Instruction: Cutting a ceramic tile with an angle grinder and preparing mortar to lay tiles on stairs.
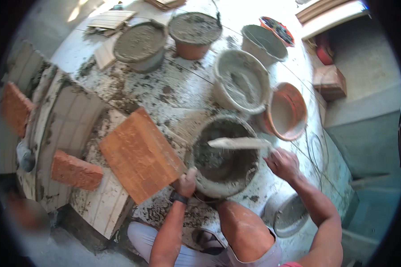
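My left hand (186,182) grips the near corner of a square orange-brown tile (140,153), which tilts to the left of a mortar bucket. In my right hand (283,164) is a trowel (238,143) with a long, pale, narrow blade. My fingers are closed round its handle, which they mostly hide. The blade lies across the mouth of the round bucket (220,190), pointing left. Grey wet mortar (216,162) coats the inside of this bucket and is heaped toward its left side. The bucket stands just in front of my knees.
Beyond stand a bucket of grey slurry (218,89), an orange bucket of cloudy liquid (305,109) and several other buckets. Bricks (75,171) and pale tiles (71,129) lie at left. A metal pan (287,216) sits by my right knee. Mortar spatters the white floor (182,84).
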Available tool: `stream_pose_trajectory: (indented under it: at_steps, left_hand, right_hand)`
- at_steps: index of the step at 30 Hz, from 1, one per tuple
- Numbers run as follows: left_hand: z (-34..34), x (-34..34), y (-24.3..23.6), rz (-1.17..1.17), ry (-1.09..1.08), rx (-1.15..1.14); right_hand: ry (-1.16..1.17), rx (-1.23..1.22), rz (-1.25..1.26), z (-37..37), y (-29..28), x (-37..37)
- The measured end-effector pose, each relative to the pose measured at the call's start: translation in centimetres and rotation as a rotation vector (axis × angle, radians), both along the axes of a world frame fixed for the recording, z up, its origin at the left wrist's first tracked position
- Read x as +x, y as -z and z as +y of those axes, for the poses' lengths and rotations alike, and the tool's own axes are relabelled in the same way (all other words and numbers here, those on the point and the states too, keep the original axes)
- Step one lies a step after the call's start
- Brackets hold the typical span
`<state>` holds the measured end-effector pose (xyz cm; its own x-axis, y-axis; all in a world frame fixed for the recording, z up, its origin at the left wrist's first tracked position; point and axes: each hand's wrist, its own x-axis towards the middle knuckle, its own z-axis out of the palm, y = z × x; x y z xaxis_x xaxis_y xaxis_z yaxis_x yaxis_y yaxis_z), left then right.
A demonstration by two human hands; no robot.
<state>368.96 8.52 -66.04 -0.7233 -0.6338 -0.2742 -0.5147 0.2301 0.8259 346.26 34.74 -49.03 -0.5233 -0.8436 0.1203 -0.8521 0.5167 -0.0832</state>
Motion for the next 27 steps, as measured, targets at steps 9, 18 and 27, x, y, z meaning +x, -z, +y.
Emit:
stream_pose_trajectory:
  at_steps: [9,18,27]
  left_hand:
    - [-0.3,0.5,0.4,0.227,0.240,-0.396]
    - [-0.4,-0.3,-1.7,0.004,0.329,-0.307]
    - [-0.2,0.5,3.5,0.189,0.217,-0.319]
  right_hand:
    - [0.013,-0.018,-0.002,0.5,0.3,0.0]
    - [0.066,-0.020,-0.116,-2.1,-1.5,-0.4]
    - [0.042,0.254,-0.036,2.3,4.2,-5.1]
